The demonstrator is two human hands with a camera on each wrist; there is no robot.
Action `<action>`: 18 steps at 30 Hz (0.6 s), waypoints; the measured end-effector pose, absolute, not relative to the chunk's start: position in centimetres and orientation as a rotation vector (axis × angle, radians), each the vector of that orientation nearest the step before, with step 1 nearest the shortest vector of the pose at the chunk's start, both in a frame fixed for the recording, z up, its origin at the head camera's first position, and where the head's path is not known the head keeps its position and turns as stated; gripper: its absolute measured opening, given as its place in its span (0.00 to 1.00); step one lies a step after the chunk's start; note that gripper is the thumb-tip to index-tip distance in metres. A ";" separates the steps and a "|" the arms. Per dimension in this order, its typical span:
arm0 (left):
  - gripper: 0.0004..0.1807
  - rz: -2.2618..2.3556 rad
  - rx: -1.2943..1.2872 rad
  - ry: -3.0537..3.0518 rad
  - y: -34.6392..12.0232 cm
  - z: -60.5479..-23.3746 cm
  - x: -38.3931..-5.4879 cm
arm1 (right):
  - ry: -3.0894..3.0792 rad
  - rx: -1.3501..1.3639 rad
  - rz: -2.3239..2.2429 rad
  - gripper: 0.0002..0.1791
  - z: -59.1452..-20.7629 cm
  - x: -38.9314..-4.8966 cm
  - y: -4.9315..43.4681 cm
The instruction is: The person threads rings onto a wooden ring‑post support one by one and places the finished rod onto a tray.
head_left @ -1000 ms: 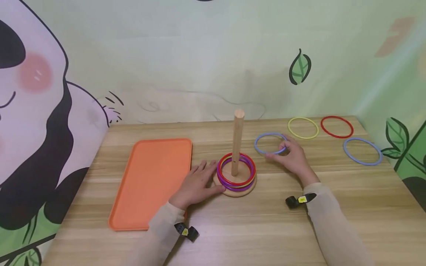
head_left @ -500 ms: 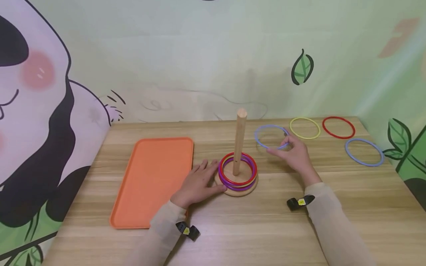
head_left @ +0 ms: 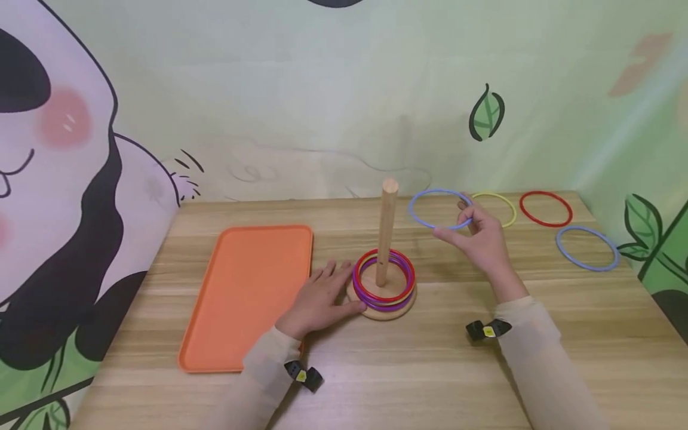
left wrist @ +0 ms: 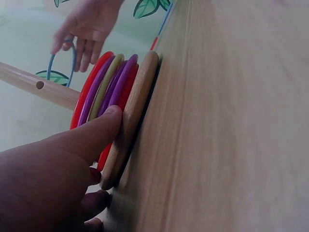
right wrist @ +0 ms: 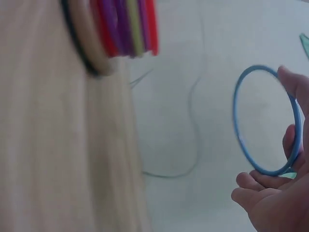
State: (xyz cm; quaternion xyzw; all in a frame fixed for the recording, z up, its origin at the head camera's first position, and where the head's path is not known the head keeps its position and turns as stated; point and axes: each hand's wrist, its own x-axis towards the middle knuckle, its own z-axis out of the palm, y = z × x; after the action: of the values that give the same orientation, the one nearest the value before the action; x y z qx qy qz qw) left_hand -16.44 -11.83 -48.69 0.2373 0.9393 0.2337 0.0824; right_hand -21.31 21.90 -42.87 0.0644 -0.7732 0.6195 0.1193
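My right hand (head_left: 486,245) pinches a blue ring (head_left: 439,191) by its near right edge, between thumb and fingers. The ring is up off the table, to the right of the wooden peg (head_left: 387,233); the right wrist view shows the same blue ring (right wrist: 235,113) against the wall. Red, purple and yellow rings (head_left: 383,297) lie stacked around the peg on its round wooden base (head_left: 389,315). My left hand (head_left: 319,301) rests against the left side of the base with fingers extended. Its thumb (left wrist: 104,125) touches the stack's edge next to the base.
An orange tray (head_left: 252,292) lies on the table at the left, partly behind my left forearm. At the back right lie a yellow ring (head_left: 507,203), partly hidden by my right hand, a red ring (head_left: 547,224) and another blue ring (head_left: 587,268). A painted wall (head_left: 301,107) stands behind the table (head_left: 398,376).
My right hand has raised the blue ring off the table, and it now overlaps the yellow ring in the head view. The left hand has stayed at the base.
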 end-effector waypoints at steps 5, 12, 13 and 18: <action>0.51 0.697 0.695 2.801 -11.8 -48.6 -16.4 | -2.226 0.204 1.840 0.24 -41.5 -20.8 21.9; 0.50 0.708 0.683 2.803 -11.8 -48.8 -16.2 | -2.166 0.209 1.853 0.24 -40.2 -21.0 22.0; 0.50 0.711 0.690 2.802 -11.8 -48.8 -16.2 | -2.153 0.203 1.854 0.23 -39.9 -21.0 22.0; 0.50 0.713 0.704 2.800 -11.8 -48.8 -16.3 | -2.096 0.210 1.892 0.23 -38.7 -20.6 22.2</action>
State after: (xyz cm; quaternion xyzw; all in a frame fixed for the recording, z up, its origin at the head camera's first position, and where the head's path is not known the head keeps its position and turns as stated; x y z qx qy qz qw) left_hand -16.34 -11.80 -48.78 0.2359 0.9383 0.2388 0.0838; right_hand -20.58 22.20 -38.71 0.0733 -0.7314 0.6602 0.1544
